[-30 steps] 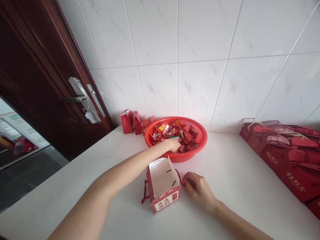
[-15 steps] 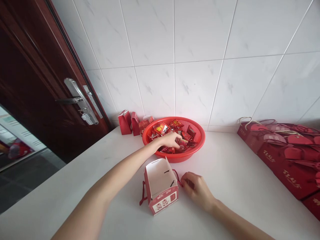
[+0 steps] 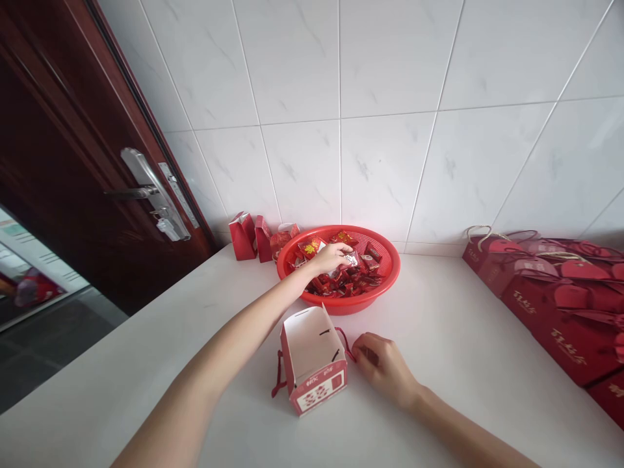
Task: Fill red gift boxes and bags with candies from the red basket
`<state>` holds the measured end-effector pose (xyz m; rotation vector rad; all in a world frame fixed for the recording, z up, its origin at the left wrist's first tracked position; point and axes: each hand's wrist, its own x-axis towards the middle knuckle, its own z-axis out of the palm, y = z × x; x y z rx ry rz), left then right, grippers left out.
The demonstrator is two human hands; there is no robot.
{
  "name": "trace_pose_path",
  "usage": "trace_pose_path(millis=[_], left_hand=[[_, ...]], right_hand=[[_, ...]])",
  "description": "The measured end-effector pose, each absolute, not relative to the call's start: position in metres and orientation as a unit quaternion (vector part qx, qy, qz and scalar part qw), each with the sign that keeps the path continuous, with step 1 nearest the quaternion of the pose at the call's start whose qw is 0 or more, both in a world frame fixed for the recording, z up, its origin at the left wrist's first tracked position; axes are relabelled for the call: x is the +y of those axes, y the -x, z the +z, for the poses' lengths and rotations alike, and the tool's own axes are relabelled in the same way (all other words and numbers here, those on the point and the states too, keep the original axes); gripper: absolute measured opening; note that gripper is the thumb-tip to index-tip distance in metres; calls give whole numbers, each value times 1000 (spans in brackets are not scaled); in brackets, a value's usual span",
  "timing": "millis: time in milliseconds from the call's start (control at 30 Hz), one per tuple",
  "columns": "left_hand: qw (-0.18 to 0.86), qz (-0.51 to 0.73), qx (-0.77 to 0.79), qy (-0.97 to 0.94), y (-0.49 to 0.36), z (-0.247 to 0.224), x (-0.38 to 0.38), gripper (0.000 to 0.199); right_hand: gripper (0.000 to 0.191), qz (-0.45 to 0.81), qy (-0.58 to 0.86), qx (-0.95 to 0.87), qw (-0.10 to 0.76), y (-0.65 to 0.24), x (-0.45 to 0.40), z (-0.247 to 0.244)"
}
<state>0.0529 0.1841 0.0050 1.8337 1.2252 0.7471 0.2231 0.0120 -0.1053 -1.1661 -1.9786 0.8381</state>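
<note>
My left hand [image 3: 332, 257] is over the red plastic basket [image 3: 353, 305], its fingers closed on a small wrapped candy [image 3: 351, 259] with a white-and-red face. Below it in the basket lie several red-wrapped candies [image 3: 348, 283]. In front of the basket stands a red-and-white gift box [image 3: 319, 391], its top open and its white inside bare. A red cord handle [image 3: 347, 344] hangs at each side of the box. My right hand [image 3: 385, 364] rests on the table to the right, curled, with its fingertips closed on the near end of the right cord.
Several small red boxes [image 3: 242, 236] stand by the wall, left of the basket. Rows of filled-looking dark red gift boxes [image 3: 546, 305] with cord handles line the right side. A dark wooden door [image 3: 63, 130] stands at the left of the white table [image 3: 219, 312].
My left hand has lifted a little and moved back from among the candies, now with a white-faced candy showing at its fingertips. My right hand and the open box stay in place.
</note>
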Motion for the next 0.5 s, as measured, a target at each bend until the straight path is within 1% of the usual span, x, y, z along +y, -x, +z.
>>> trace_pose_path(millis=[133, 333, 500], left_hand=[[385, 298, 487, -725, -53, 7, 185, 38], [389, 293, 475, -733, -53, 8, 186, 50], [391, 301, 455, -741, -53, 6, 184, 49]], right_hand=[[17, 320, 448, -760, 345, -223, 11, -105], [18, 322, 441, -760, 351, -223, 12, -102], [19, 336, 433, -753, 365, -225, 10, -99]])
